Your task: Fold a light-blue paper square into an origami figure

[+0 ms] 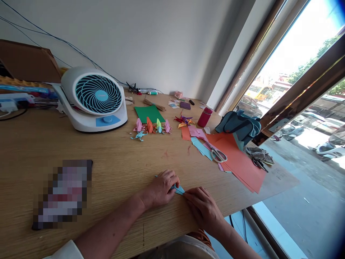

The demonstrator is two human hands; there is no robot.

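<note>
A small piece of folded blue paper [179,190] lies on the wooden table [115,172] near its front edge. Over its left part, my left hand [163,189] is closed, fingers curled and pressing the paper down; a blue tip pokes out beyond the knuckles. My right hand [202,207] pinches the paper's pointed right end between thumb and fingertips. Further back stands a row of folded paper figures, among them an orange one [150,125], a green one [159,126] and a pink one [139,125]. A light blue figure [139,135] lies in front of them.
A white fan [94,97] stands at the back left, behind a blurred flat device [64,194]. Scissors [218,155] rest on orange sheets [242,165] and blue paper strips at the right. Beyond are a red bottle [205,117], a teal bag [237,122] and green paper [149,114].
</note>
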